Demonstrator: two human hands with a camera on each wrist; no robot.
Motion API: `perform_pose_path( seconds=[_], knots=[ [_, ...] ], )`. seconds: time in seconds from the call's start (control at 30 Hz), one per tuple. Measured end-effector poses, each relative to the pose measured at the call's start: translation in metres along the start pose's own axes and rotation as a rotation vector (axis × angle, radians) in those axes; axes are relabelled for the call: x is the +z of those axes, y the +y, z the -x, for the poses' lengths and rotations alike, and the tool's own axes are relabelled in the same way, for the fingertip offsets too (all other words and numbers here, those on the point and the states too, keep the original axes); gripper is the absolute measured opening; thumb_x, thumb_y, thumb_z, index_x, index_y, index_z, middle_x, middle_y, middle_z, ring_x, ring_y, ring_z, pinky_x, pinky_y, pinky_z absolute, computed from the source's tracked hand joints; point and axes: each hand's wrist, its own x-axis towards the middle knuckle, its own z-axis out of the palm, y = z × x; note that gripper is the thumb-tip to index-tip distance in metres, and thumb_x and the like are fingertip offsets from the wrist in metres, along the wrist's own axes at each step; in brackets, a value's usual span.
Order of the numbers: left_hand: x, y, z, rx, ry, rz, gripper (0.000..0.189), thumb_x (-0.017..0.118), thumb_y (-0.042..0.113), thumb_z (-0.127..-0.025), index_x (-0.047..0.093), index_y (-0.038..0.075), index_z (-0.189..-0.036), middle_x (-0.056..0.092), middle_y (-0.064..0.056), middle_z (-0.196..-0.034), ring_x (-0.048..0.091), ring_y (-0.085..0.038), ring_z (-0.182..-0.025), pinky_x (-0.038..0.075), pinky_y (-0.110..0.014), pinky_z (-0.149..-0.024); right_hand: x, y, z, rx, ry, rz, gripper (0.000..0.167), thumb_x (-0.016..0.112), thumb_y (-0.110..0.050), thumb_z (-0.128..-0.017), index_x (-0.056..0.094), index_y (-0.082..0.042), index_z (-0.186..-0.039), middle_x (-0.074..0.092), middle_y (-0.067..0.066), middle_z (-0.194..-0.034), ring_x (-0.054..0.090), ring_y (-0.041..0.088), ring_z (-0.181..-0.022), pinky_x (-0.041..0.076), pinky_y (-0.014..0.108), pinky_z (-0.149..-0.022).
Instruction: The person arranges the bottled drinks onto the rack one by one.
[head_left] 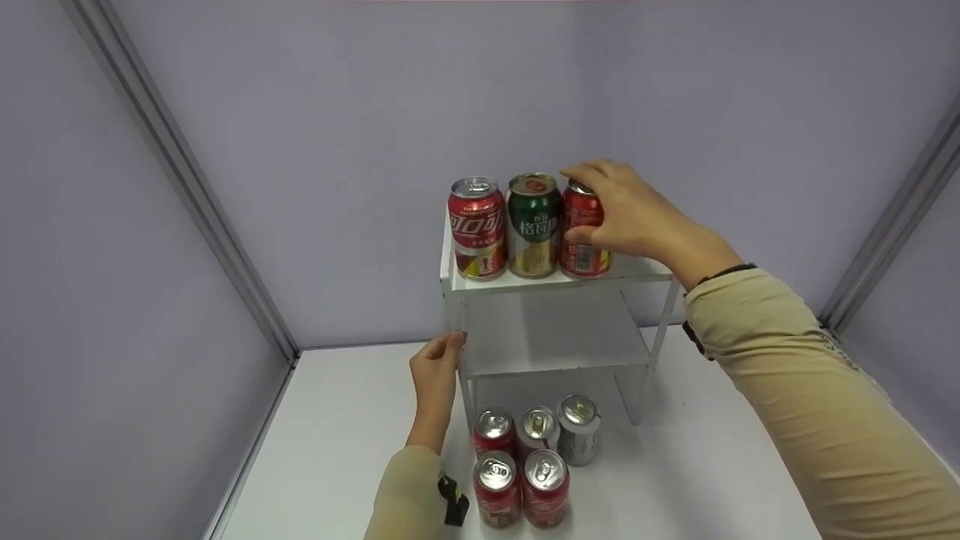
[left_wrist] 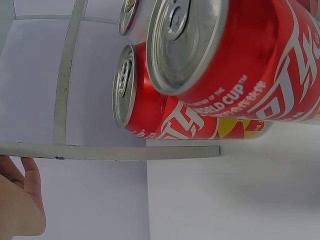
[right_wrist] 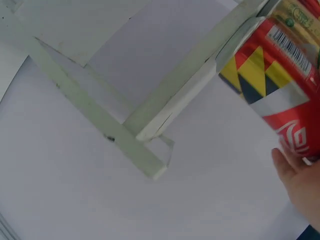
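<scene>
My right hand (head_left: pixel 634 214) grips a red soda can (head_left: pixel 583 255) at the right end of the row on the white shelf rack's (head_left: pixel 622 271) top tier. Its thumb lies across the can's front and its fingers reach over the lid. In the right wrist view, part of that hand (right_wrist: pixel 302 180) shows beside the red can (right_wrist: pixel 280 75). Left of it, close together, stand a green and gold can (head_left: pixel 534 225) and a red cola can (head_left: pixel 478 225). My left hand (head_left: pixel 436 367) pinches the rack's left front post (left_wrist: pixel 110 152); its fingertips are partly hidden.
On the white table (head_left: pixel 337 435), below and before the rack, stand several cans: red ones (head_left: pixel 545 499) in front, a silver-white can (head_left: pixel 579 435) at the right. The rack's middle tier (head_left: pixel 555 337) holds no cans. Pale walls (head_left: pixel 360 150) enclose the table.
</scene>
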Motion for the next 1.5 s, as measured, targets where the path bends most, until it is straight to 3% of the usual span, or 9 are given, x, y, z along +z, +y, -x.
perform_pose_path(
  seconds=[0.23, 0.43, 0.67, 1.0, 1.23, 1.5],
  knots=[
    [-0.002, 0.001, 0.000, 0.000, -0.023, 0.014, 0.029, 0.067, 0.025, -0.096, 0.074, -0.003, -0.101, 0.071, -0.018, -0.098, 0.062, -0.018, -0.083, 0.048, -0.023, -0.069, -0.020, 0.006, 0.008, -0.071, -0.048, 0.020, 0.063, 0.069, -0.015, -0.093, 0.043, -0.013, -0.150, 0.027, 0.008, -0.161, 0.020, 0.035, -0.147, 0.020, 0.057, -0.115],
    [-0.002, -0.001, -0.001, 0.004, -0.016, 0.010, 0.026, 0.067, 0.023, -0.096, 0.075, -0.001, -0.099, 0.071, -0.018, -0.096, 0.061, -0.019, -0.081, 0.048, -0.022, -0.068, -0.026, 0.005, 0.013, -0.089, -0.013, 0.034, 0.055, 0.066, -0.004, -0.093, 0.051, -0.014, -0.145, 0.037, 0.005, -0.156, 0.028, 0.033, -0.145, 0.026, 0.056, -0.113],
    [-0.001, -0.001, 0.000, -0.016, -0.003, 0.012, 0.028, 0.068, 0.026, -0.095, 0.075, -0.001, -0.099, 0.073, -0.013, -0.095, 0.062, -0.018, -0.083, 0.049, -0.023, -0.069, -0.018, 0.001, 0.011, -0.088, 0.018, 0.065, 0.049, 0.066, -0.008, -0.095, 0.053, -0.008, -0.142, 0.046, 0.015, -0.148, 0.035, 0.036, -0.140, 0.029, 0.055, -0.111],
    [-0.004, 0.001, 0.001, -0.039, -0.004, -0.001, 0.029, 0.068, 0.027, -0.095, 0.076, 0.000, -0.100, 0.073, -0.012, -0.097, 0.063, -0.015, -0.086, 0.050, -0.023, -0.072, -0.009, -0.005, 0.009, -0.045, 0.059, 0.127, 0.050, 0.067, -0.018, -0.097, 0.052, -0.010, -0.144, 0.047, 0.013, -0.147, 0.037, 0.036, -0.138, 0.033, 0.055, -0.109],
    [-0.006, 0.000, 0.001, -0.024, -0.019, 0.015, 0.032, 0.067, 0.028, -0.096, 0.075, -0.002, -0.101, 0.072, -0.018, -0.100, 0.062, -0.015, -0.085, 0.050, -0.025, -0.072, 0.006, -0.010, 0.008, -0.060, 0.191, 0.295, 0.049, 0.066, -0.029, -0.097, 0.055, -0.012, -0.142, 0.054, 0.016, -0.137, 0.046, 0.035, -0.128, 0.048, 0.054, -0.094],
    [-0.010, -0.002, 0.000, -0.032, -0.002, 0.016, 0.026, 0.065, 0.022, -0.097, 0.075, -0.002, -0.103, 0.072, -0.016, -0.102, 0.063, -0.015, -0.089, 0.051, -0.026, -0.075, 0.021, -0.016, 0.004, -0.091, 0.304, 0.391, 0.046, 0.063, -0.033, -0.099, 0.059, -0.009, -0.137, 0.058, 0.021, -0.126, 0.051, 0.037, -0.119, 0.050, 0.051, -0.091]
  ],
)
